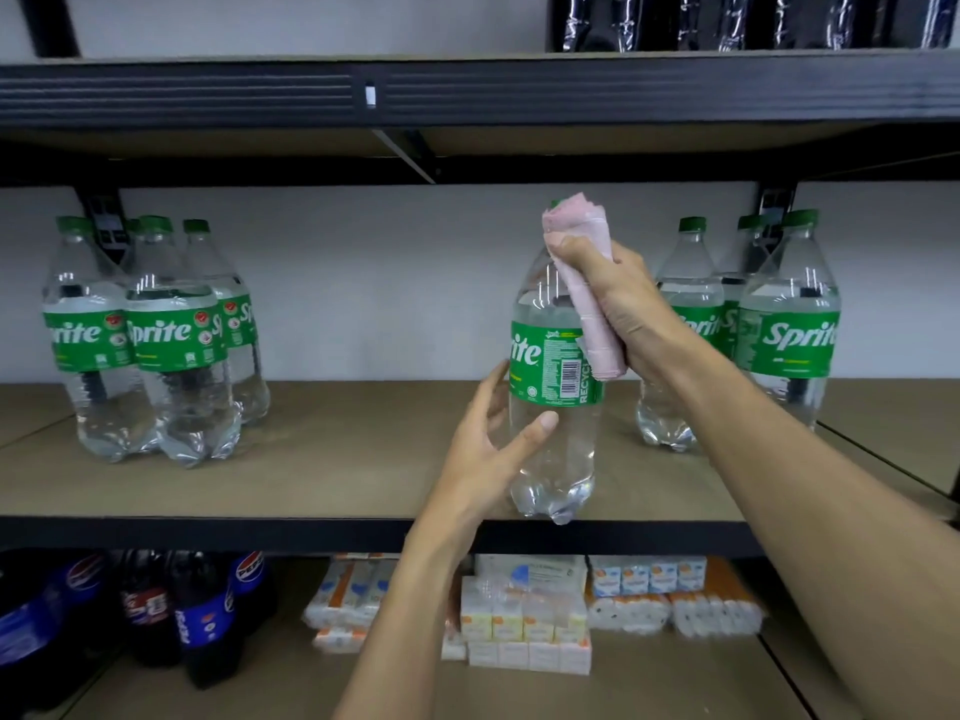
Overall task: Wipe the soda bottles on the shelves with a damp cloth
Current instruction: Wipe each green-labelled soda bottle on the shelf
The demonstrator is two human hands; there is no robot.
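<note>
Head view: the right hand (618, 298) clamps the pink cloth (600, 340) round the neck and shoulder of the Sprite bottle (553, 366), fingers closed tight, likely to rub the damp fold over the plastic. Now the left hand (483, 449) cups the lower body, thumb in front and fingers behind, steadying it. The bottle's long axis is vertical, cap end up under the cloth, barcode facing us. Its base is at the front edge of the shelf (363, 459); whether it rests there, I cannot tell.
</note>
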